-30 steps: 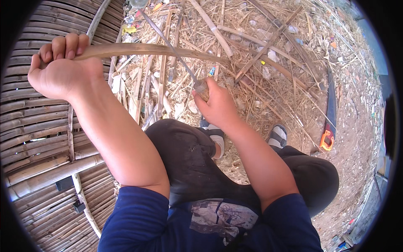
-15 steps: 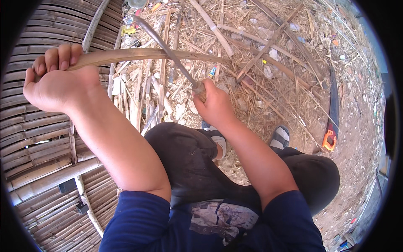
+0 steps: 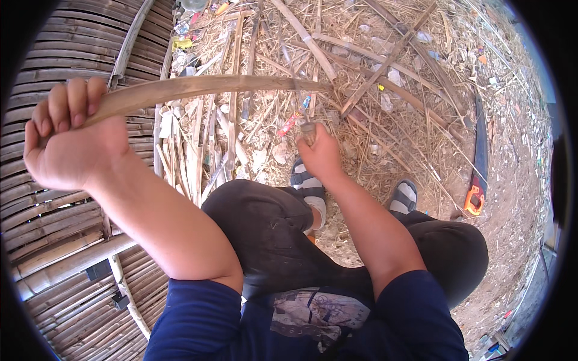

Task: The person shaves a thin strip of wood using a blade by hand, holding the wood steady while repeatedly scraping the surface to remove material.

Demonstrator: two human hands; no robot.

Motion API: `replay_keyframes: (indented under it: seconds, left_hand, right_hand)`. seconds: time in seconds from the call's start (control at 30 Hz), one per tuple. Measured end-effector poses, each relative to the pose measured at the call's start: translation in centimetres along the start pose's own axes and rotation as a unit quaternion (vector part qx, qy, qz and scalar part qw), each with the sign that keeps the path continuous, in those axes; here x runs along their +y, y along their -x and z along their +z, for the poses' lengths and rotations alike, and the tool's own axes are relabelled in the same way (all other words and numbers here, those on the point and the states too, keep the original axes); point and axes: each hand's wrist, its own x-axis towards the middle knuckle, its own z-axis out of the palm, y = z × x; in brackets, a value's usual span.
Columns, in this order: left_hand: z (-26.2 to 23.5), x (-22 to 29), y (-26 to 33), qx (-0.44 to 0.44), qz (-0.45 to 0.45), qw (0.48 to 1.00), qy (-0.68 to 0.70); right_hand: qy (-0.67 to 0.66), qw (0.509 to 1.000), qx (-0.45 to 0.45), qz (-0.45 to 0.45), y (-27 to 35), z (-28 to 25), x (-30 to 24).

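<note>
As I look down through the head camera, here is what I make of it:
Left hand: my left hand is clenched round the near end of the bamboo strip, held up at the left of the picture
Right hand: my right hand is closed on a short handle, a knife I think; its blade is lost against the litter
Where the strip is: it runs from the left fist rightward in a shallow bow; its far end lies above the right hand, over the bamboo offcuts on the ground
Handling: I judge it light, thin and springy; the split edges may be sharp; best gripped flat, near an end
Counts: one strip in hand; one hand saw with an orange handle, well apart at right; two sandalled feet; the offcuts too many to count
</note>
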Motion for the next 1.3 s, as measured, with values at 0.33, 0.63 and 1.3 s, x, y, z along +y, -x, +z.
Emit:
replay_keyframes:
  seconds: [0.33,0.63,1.3]
  left_hand:
    - [-1.3,3.0,-1.1,-0.046,-0.056,0.997,-0.001]
    - [-1.4,2.8,-1.1,-0.187,-0.107,0.975,0.057]
    - [-3.4,2.1,-1.5,-0.365,-0.124,0.912,0.141]
  right_hand:
    - [-0.019,0.997,-0.053,-0.056,1.4,0.1,-2.5]
    - [-0.038,0.987,-0.098,-0.123,1.0,-0.3,-6.0]
    - [-0.118,0.956,-0.219,-0.158,0.9,-2.6,-10.7]
